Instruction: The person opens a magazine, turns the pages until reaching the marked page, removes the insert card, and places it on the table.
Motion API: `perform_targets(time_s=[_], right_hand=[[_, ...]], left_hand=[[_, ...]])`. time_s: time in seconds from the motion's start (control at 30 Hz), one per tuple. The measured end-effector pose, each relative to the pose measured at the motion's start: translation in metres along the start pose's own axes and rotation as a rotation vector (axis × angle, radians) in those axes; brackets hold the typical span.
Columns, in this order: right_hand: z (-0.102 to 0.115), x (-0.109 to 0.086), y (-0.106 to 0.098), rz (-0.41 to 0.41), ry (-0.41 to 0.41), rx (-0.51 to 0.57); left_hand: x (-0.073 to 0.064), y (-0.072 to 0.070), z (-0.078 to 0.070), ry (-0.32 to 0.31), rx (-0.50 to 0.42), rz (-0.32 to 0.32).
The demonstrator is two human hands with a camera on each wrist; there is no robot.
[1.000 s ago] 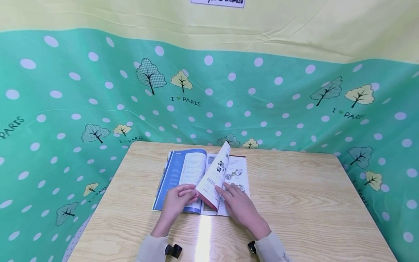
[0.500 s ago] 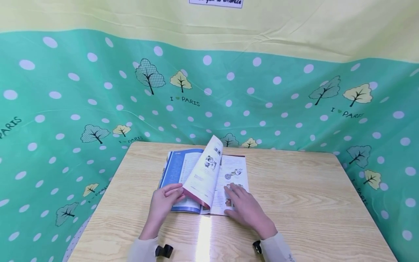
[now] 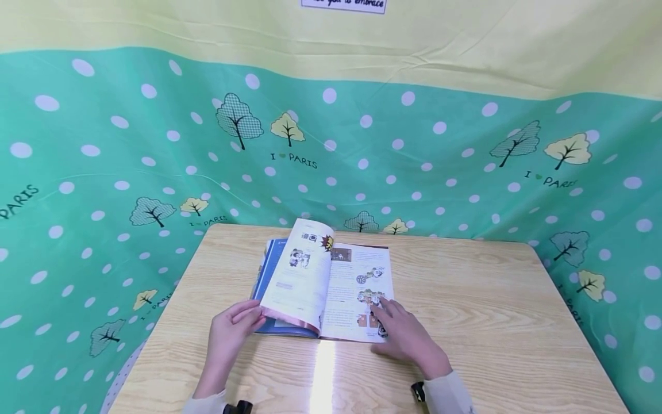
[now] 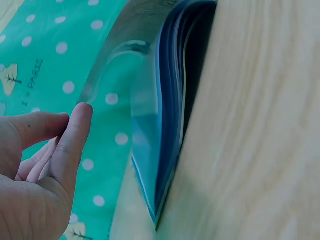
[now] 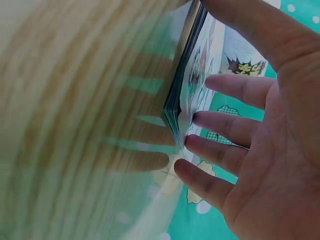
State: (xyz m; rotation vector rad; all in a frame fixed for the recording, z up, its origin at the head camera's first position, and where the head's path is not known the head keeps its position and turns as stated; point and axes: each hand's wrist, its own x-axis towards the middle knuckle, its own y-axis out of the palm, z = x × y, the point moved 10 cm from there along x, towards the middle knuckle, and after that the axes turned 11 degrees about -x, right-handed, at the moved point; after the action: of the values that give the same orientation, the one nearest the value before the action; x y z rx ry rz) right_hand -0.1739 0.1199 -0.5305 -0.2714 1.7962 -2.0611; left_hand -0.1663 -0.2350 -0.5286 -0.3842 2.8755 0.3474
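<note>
A magazine (image 3: 343, 299) lies open in the head view, with drawings on its right page. One raised page (image 3: 297, 282) stands curved over the blue left side, and its lower left corner is pinched by my left hand (image 3: 230, 333). In the left wrist view the thumb and a finger of the left hand (image 4: 45, 160) meet at the page's edge. My right hand (image 3: 405, 336) is at the lower right corner of the magazine. The right wrist view shows that right hand (image 5: 265, 130) with fingers spread, their tips at the page.
The magazine lies on a wooden table (image 3: 465, 299), near its back edge. Behind hangs a green and yellow curtain (image 3: 414, 149) with dots and trees. A bright strip of light reflects on the tabletop in front of the magazine.
My left hand has carried the page from the right over to the left, so more of the right page shows. My right hand has slid right and slightly toward the front.
</note>
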Motion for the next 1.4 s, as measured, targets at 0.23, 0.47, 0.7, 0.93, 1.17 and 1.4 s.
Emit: perform_targets(time_s=[0.23, 0.47, 0.7, 0.93, 1.17, 1.4], right_hand=[[-0.002, -0.001, 0.000, 0.004, 0.004, -0.008], [-0.004, 0.000, 0.001, 0.010, 0.004, 0.011], [-0.008, -0.001, -0.002, -0.011, 0.001, 0.044], [-0.028, -0.003, -0.029, -0.185, 0.076, 0.108], [-0.048, -0.002, -0.030, -0.180, 0.248, 0.065], [-0.031, 0.001, -0.033, -0.245, 0.165, 0.054]], left_hand=[[0.000, -0.021, 0.005, -0.036, 0.061, -0.065], [0.003, -0.033, 0.012, -0.064, 0.092, -0.105], [0.004, -0.039, 0.017, -0.069, 0.098, -0.115], [0.004, -0.042, 0.019, -0.068, 0.103, -0.122], [0.001, -0.045, 0.009, -0.012, 0.280, -0.129], [-0.001, -0.038, -0.009, 0.113, 0.525, -0.151]])
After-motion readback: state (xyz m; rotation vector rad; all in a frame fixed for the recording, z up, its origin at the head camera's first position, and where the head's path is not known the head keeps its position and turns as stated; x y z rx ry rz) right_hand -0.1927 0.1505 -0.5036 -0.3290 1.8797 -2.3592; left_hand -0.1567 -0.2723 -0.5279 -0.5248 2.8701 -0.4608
